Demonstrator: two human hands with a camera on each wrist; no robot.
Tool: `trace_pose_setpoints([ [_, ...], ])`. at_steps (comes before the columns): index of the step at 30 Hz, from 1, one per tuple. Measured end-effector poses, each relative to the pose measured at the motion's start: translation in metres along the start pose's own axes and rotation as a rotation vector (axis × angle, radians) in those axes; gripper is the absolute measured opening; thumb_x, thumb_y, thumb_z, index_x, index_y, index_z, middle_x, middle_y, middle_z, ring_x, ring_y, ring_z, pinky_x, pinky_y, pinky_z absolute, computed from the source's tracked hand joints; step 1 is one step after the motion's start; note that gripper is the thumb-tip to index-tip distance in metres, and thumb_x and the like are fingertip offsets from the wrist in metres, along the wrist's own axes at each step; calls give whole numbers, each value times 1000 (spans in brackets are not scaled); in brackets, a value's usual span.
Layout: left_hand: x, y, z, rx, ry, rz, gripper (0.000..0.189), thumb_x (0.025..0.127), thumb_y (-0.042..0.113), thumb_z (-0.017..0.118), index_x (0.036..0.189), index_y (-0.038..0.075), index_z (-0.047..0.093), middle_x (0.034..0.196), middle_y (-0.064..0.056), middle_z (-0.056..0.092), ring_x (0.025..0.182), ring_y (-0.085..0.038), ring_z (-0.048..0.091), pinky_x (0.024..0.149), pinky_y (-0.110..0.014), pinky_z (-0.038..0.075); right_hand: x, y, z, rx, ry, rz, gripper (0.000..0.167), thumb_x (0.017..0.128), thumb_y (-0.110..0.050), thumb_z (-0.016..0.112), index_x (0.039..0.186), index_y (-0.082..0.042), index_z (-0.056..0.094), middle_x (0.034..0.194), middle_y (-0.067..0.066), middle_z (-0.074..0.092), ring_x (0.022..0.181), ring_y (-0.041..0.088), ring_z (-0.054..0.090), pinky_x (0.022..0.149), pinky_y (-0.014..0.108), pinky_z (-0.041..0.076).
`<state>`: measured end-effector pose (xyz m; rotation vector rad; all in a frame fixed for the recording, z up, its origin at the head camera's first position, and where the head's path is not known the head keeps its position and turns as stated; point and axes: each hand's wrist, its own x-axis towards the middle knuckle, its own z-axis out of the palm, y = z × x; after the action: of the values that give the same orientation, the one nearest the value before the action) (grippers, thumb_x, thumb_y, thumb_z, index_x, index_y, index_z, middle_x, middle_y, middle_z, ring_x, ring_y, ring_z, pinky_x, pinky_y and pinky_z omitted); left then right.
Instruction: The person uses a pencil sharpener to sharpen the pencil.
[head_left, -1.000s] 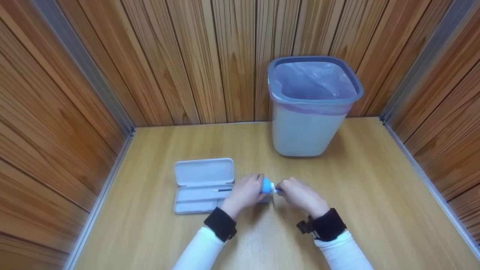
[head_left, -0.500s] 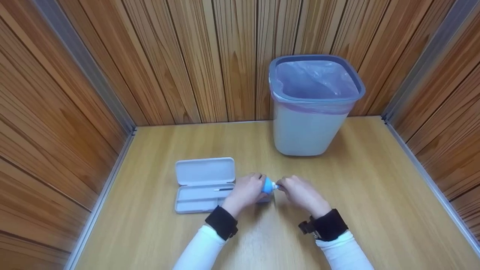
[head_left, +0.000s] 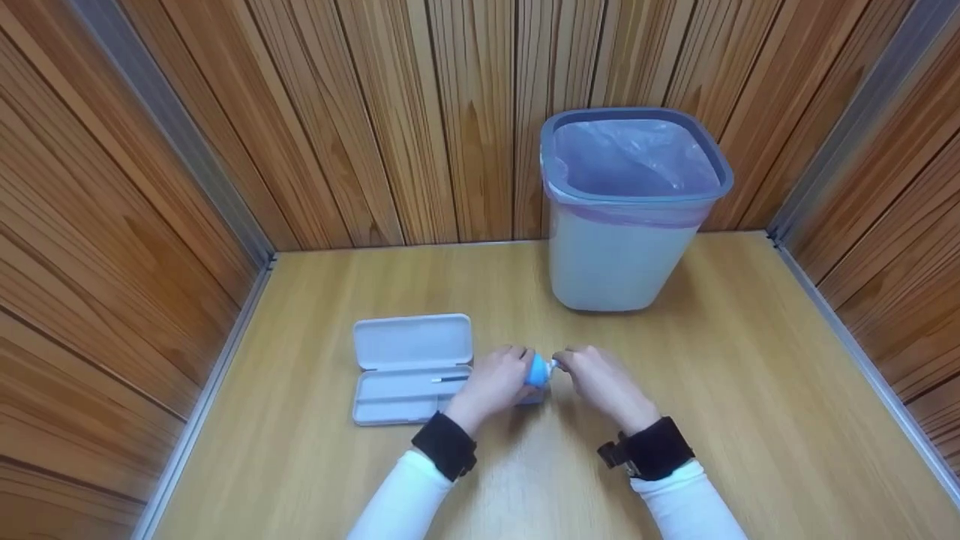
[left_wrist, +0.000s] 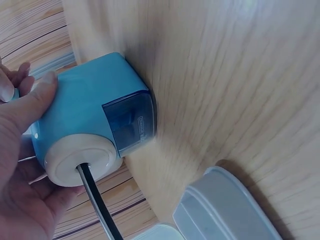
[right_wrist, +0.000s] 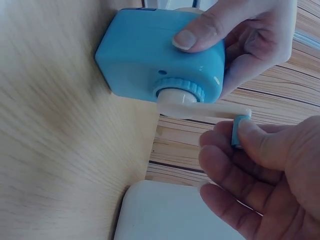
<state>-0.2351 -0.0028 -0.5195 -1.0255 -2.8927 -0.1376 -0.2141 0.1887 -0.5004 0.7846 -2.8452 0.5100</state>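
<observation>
A light-blue hand-crank pencil sharpener (left_wrist: 90,85) with a dark see-through shavings drawer is gripped round its body by my left hand (head_left: 491,382). A dark pencil (left_wrist: 97,200) sticks into the cream-coloured round front of the sharpener. On the opposite side, my right hand (head_left: 604,382) pinches the small blue knob (right_wrist: 238,134) of the white crank arm (right_wrist: 215,110) between thumb and fingers. The sharpener is just right of an open grey pencil case (head_left: 412,343), whose right part my left hand and the sharpener cover in the head view.
A white bin (head_left: 619,262) with a blue-grey rim and a plastic liner stands at the back right, near the wood-panelled wall (head_left: 480,127). Wooden panels also rise on the left and right of the tabletop (head_left: 315,480).
My right hand has moved slightly, turning the crank knob upward in the head view. The left hand keeps its grip on the pencil sharpener.
</observation>
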Motion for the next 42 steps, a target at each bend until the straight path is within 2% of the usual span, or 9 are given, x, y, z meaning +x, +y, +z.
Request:
trace_pose_setpoints([
  [6,1,-1,-1,-55,-27,-12,53,90,35,72,132,6,59,122,-9,63,109,-24,61,94,-36,51,5,1,-1,40,-10,44,19,90,6,65,102,-4,74,87,7,70,80,22,68,75,37,58],
  [13,-2,-2,-1,-69,-11,-2,56,89,35,73,133,5,59,123,-10,63,110,-25,61,95,-37,50,19,2,0,-23,-43,62,18,92,4,62,105,-3,73,93,13,70,84,27,69,77,40,58],
  [18,-2,-3,-1,-78,-26,-9,57,90,37,71,135,5,58,125,-10,63,111,-25,61,96,-38,50,29,8,4,-30,-71,65,19,92,6,61,106,-2,73,95,15,71,86,29,69,80,41,57],
  [23,-2,-4,0,-115,-27,-24,60,91,38,69,138,5,55,130,-12,61,116,-27,59,98,-39,48,37,16,10,-35,-77,62,17,92,5,62,102,-1,74,91,14,71,82,29,69,76,41,58],
  [28,-2,-6,2,-81,22,4,57,90,40,70,133,4,58,123,-11,64,108,-26,62,92,-37,51,43,22,16,-17,-91,49,17,91,7,59,92,-1,75,83,11,70,71,22,64,66,38,56],
  [31,-2,-7,1,-81,26,2,58,90,41,70,133,3,58,122,-11,64,106,-26,63,91,-37,52,46,25,18,-11,-99,29,19,89,7,58,88,-3,74,80,10,69,68,20,61,62,37,54],
  [37,-3,-6,1,-124,8,-17,60,91,41,68,136,4,56,125,-12,62,109,-27,62,94,-38,50,48,32,23,48,-152,73,20,90,4,60,84,-8,75,76,4,68,67,17,58,63,35,53],
  [42,-4,-4,2,-137,9,-24,60,91,41,68,137,4,56,127,-13,62,111,-28,61,96,-39,50,44,36,30,104,-240,132,26,91,5,56,94,-9,78,84,4,71,75,18,63,71,36,56],
])
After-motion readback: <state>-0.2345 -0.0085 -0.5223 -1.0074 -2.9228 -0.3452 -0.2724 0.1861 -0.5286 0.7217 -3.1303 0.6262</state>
